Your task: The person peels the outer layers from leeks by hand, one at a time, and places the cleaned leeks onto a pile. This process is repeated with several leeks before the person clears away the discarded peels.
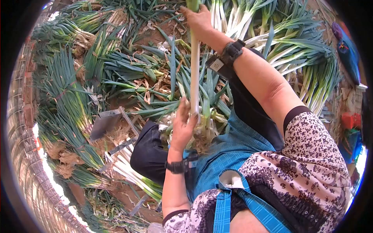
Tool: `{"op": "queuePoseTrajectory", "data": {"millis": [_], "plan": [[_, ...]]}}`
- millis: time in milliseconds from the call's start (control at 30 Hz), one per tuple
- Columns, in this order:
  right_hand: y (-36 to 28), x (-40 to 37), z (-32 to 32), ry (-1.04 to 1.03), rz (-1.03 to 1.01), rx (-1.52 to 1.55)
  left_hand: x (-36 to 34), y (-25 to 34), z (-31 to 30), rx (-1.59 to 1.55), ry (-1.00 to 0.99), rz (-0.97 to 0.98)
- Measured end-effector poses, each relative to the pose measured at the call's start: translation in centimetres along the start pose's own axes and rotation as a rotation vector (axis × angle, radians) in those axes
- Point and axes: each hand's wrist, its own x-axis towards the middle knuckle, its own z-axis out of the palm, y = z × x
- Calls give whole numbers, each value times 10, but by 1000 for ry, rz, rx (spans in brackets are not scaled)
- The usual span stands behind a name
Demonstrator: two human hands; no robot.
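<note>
A long green onion (195, 73) with a thick white stalk stands nearly upright in front of me. At the top of the view, my right hand (200, 24) is closed around its upper part, where white turns green. My left hand (182, 130) is beside the lower end of the stalk, fingers stretched out and the thumb apart, close against the white part. Below the stalk, a clump of roots and white bases (202, 141) rests by my lap. Loose green leaves (167, 105) lie behind the stalk.
Bundled green onions (64, 93) lie along the left, beside a wire-mesh wall (23, 155). Cleaned white-stalked onions (299, 50) are piled at upper right. A metal plate on a frame (105, 124) stands left of my knee. Red and blue items (351, 121) sit at far right.
</note>
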Motion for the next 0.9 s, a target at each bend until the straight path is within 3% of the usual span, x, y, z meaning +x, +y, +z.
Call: {"op": "queuePoseTrajectory", "data": {"millis": [67,133,167,200,267,300,333,467,533,567,700,733,767,800,833,900], "plan": [[-7,4,-7,-21,83,69,6,7,5,-132,-116,-63],[-13,15,-22,-34,247,203,12,3,8,-480,-295,-281],[-20,14,-28,-28,313,236,9,9,11,-415,-325,-281],[-13,18,-35,-19,318,228,4,15,15,-420,-334,-290],[0,32,-45,33,342,-99,-8,27,20,-533,-229,-324],[8,44,-41,46,496,82,-14,34,17,-516,-249,-341],[22,46,-50,8,372,74,-19,33,12,-517,-247,-341],[48,65,-63,-38,339,-21,-44,32,6,-845,-312,-442],[56,80,-73,-67,282,-164,-66,31,4,-686,-180,-508],[62,89,-78,-96,233,-265,-77,44,3,-738,-77,-634],[110,133,-85,-309,-192,-964,-99,38,-2,-706,3,-521],[153,159,-81,-341,-299,-969,-104,39,-3,-709,7,-520],[65,90,-81,-429,-444,-1544,-109,43,-5,-645,-5,-494],[85,104,-67,-392,-302,-1513,-111,47,-6,-585,-14,-455],[99,108,-64,-392,-308,-1515,-115,52,-4,-741,2,-433],[109,106,-57,-486,-258,-1699,-123,61,-6,-695,65,-476]]}}
